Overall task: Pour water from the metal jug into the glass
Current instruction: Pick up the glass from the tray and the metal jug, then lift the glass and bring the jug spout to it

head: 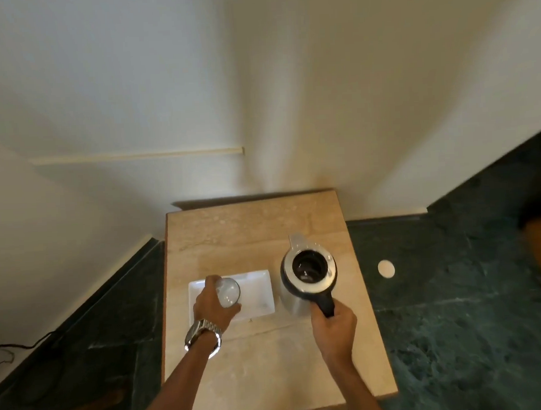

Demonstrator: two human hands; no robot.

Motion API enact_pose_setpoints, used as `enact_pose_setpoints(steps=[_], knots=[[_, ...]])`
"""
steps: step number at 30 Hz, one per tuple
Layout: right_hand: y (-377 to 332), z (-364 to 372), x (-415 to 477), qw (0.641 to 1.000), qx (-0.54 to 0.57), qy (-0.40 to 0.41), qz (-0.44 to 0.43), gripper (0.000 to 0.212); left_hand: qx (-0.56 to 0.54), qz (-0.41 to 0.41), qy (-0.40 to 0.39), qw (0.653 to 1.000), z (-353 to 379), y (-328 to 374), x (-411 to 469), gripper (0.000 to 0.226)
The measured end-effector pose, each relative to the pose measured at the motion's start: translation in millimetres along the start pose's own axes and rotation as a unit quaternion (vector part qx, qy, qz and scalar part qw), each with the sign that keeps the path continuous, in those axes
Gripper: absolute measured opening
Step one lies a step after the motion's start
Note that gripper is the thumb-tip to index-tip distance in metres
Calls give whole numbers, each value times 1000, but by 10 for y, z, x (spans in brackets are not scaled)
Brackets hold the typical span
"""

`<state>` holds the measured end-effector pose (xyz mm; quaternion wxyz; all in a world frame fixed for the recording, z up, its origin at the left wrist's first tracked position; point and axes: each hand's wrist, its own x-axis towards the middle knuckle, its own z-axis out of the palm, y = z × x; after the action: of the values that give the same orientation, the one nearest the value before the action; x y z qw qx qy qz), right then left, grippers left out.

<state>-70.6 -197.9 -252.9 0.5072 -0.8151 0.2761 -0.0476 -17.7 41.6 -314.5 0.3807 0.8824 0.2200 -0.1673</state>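
Head view of a small beige stone table (264, 369) set into the corner of 2 pale walls (134, 86), with dark green stone floor (454, 320) on both sides. The metal jug (308, 276) stands upright near the table's right edge, lid open, spout toward the wall; bare tabletop lies behind it and in front of it. The right hand (333, 332) is wrapped closed around the jug's black handle (326, 306), which points toward the person. A white rectangular tray (260, 295) lies just beside the jug on its left, near the table's left edge. The glass (228, 292) sits over the tray's left half, tilted with its mouth toward the camera; whether its base touches the tray cannot be told. The left hand (213, 306), with a metal wristwatch (203, 338) on its wrist, is clasped around the glass from the left and near side. The near half of the table is bare apart from the 2 forearms. A round white disc (386, 269) lies on the floor to the right, well apart from the table. A dark cable (36, 342) runs along the floor at far left
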Motion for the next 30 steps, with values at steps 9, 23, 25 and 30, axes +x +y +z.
enact_pose_setpoints(steps=[9,23,25,30], knots=[[-781,-1025,-444,996,-5,-82,-19,48,-69,36,-19,997,-769,822,-939,77],[-2282,-2574,-1004,936,-163,-295,-104,11,-152,32,15,988,-1887,1742,-3177,73],[-2324,-2625,-1041,925,-175,-316,-121,12,-157,40,20,987,-1915,1789,-3277,71],[-2401,-2655,-1093,893,-224,-358,-156,17,-181,47,37,982,-1916,1846,-3402,69]])
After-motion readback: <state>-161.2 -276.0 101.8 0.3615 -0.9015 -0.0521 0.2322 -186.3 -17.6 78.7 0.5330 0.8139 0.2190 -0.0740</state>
